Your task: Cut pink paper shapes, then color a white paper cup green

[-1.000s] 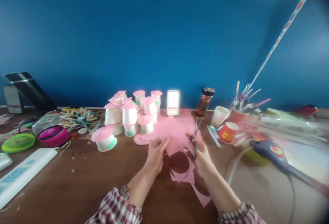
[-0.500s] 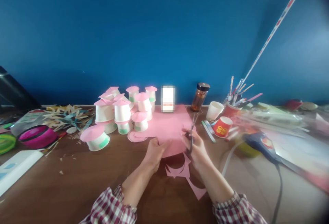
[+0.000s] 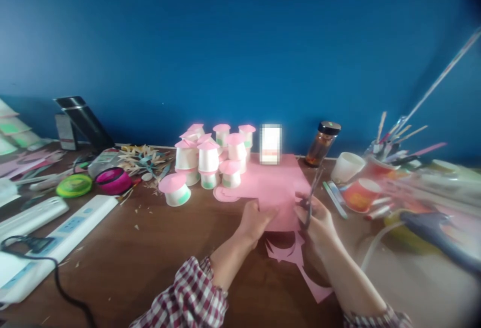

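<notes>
Head view. Pink sheet (image 3: 281, 217) sits between the two hands, overlapping pink paper (image 3: 248, 183) on the table (image 3: 169, 248). Left hand (image 3: 257, 225): grip pinched on the sheet's left edge. Right hand (image 3: 317, 217): grip closed round the scissors (image 3: 310, 206), beside the sheet's right edge; blades blurred, cannot tell whether parted. Cut-out scrap (image 3: 287, 254) just below.

Containers: lidded jar (image 3: 322, 145), amber-brown contents, tilted in view. Pen cup (image 3: 381, 168) holds brushes (image 3: 382, 125) and pens. White cup (image 3: 347, 168) and red cup (image 3: 363, 195) stand near it; interiors not legible. Paper cups (image 3: 187, 160) stacked upside down, topped with pink paper caps (image 3: 173, 182). Magenta container (image 3: 113, 181) at left, contents not visible.

Versus 0.5 s ago: view swung left; a green-and-white stack (image 3: 15, 128) has entered at far left. Sheet's near edge, formerly curved, now reads nearly straight. Both grips unchanged.
</notes>
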Action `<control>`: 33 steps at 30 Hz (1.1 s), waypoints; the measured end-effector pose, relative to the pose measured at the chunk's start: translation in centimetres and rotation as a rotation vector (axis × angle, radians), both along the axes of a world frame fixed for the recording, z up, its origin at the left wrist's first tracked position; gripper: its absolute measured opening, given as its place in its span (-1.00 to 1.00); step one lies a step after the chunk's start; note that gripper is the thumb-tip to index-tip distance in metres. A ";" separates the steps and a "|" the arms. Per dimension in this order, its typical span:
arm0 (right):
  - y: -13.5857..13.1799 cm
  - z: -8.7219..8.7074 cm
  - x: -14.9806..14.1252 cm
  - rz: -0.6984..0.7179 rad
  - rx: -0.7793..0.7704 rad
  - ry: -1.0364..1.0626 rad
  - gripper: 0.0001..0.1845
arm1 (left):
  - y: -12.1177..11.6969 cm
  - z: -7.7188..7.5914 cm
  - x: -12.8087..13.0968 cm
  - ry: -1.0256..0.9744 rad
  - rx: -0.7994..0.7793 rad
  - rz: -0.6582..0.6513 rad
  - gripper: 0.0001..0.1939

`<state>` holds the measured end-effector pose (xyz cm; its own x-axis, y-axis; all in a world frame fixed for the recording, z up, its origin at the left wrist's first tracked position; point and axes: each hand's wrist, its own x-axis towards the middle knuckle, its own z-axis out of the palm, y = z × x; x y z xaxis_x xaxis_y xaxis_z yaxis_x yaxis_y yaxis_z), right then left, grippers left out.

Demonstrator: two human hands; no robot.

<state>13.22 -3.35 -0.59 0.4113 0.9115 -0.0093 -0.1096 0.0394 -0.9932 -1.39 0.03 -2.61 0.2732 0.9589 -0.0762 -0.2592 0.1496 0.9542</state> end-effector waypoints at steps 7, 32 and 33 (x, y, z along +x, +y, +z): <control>0.0 -0.4 0.0 -0.027 -0.042 -0.118 -0.54 | 0.0 0.2 0.0 0.045 0.014 0.031 -0.71; 0.3 -1.4 0.6 -0.062 -0.010 -0.401 -0.60 | 0.2 -0.1 -0.4 0.080 0.070 0.028 -0.78; 0.3 -1.5 0.6 -0.063 -0.006 -0.418 -0.60 | 0.2 -0.1 -0.4 0.080 0.066 0.030 -0.78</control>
